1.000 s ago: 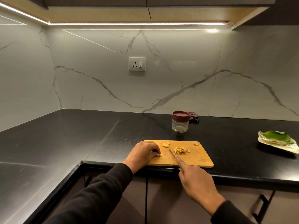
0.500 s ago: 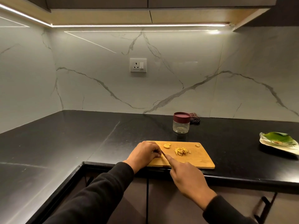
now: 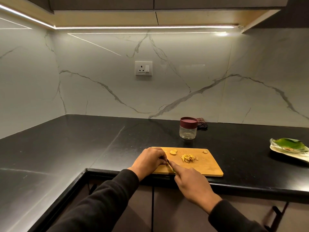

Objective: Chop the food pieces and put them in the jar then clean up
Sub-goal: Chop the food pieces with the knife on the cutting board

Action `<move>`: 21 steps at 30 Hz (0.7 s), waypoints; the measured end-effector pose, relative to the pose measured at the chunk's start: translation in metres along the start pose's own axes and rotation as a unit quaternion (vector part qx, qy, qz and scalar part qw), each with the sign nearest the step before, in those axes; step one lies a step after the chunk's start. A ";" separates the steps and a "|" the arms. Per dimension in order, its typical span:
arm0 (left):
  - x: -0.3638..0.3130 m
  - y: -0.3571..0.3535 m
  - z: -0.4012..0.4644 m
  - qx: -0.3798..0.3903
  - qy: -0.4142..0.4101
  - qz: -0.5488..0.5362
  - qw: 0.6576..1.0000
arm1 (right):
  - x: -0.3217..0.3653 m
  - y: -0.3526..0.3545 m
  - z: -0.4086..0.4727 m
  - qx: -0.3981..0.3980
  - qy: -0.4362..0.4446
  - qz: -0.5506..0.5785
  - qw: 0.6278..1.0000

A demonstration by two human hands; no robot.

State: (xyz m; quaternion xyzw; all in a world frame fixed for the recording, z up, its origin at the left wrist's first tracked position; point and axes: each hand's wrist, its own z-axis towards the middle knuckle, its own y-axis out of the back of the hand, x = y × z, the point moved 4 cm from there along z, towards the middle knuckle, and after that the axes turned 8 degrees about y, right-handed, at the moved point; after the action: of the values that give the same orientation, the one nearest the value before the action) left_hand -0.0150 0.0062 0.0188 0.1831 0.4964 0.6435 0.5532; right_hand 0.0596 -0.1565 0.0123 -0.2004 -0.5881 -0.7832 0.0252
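On the cutting board (image 3: 205,168), the left hand (image 3: 148,160) curls over a food piece, seemingly pinching it, while the right hand (image 3: 190,181) grips a knife (image 3: 169,164). Chopped strips (image 3: 189,158) lie mid-board; the lidded jar (image 3: 188,128) stands behind on the tabletop (image 3: 66,148), a cloth (image 3: 202,125) beside it, a plate (image 3: 291,149) far right.

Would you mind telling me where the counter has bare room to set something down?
Black counter is bare left of the cutting board, and between the jar and the leaf plate. The board's left end is crowded: left hand, right hand, knife.
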 end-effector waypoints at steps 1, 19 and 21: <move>0.000 0.000 0.000 0.000 -0.001 0.001 1.000 | 0.000 0.000 0.000 0.002 0.000 0.003 1.000; 0.001 -0.005 -0.001 -0.007 0.016 0.017 1.000 | 0.005 0.004 -0.015 0.024 -0.005 -0.010 1.000; 0.001 -0.005 -0.001 -0.008 0.016 0.016 1.000 | 0.005 0.006 -0.023 0.021 -0.007 -0.030 0.999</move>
State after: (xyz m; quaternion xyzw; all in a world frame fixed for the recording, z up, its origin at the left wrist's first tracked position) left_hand -0.0141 0.0063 0.0139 0.1765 0.4966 0.6593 0.5362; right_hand 0.0504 -0.1790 0.0144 -0.1873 -0.6102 -0.7698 0.0015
